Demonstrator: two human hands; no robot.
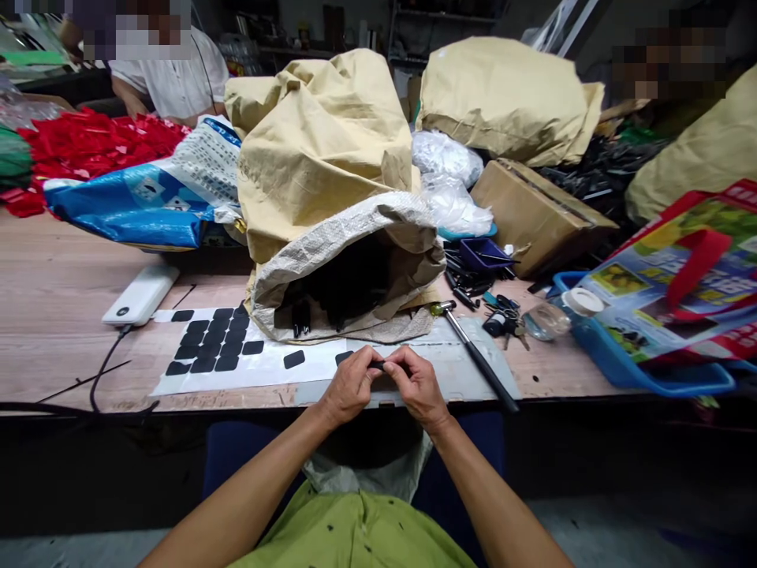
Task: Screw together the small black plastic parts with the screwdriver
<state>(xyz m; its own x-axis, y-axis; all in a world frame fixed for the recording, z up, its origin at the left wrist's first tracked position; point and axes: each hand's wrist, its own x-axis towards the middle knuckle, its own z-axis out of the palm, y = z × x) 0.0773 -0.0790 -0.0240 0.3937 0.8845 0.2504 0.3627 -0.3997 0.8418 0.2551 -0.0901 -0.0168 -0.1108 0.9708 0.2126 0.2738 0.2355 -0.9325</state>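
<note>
Close together at the table's front edge, my left hand (348, 386) and my right hand (417, 388) pinch a small black piece (377, 364) between them, one hand at each end. Fingers cover most of it, so its exact kind is unclear. Beside my left hand lies a white sheet (322, 364) with several black rounded squares (218, 341) set in rows and a few loose ones. Just beyond my hands, a woven sack (348, 229) gapes toward me with dark contents inside. A hammer (473, 347) with a black grip rests to the right of my right hand.
At left lie a white power bank (140, 296) with a cable and a blue bag (147, 205). Red pieces (100, 146) are heaped behind. Keys (509, 319), a clear bottle (547, 319), a blue basket (650, 371) and a cardboard box (538, 209) stand right. Other people sit across the table.
</note>
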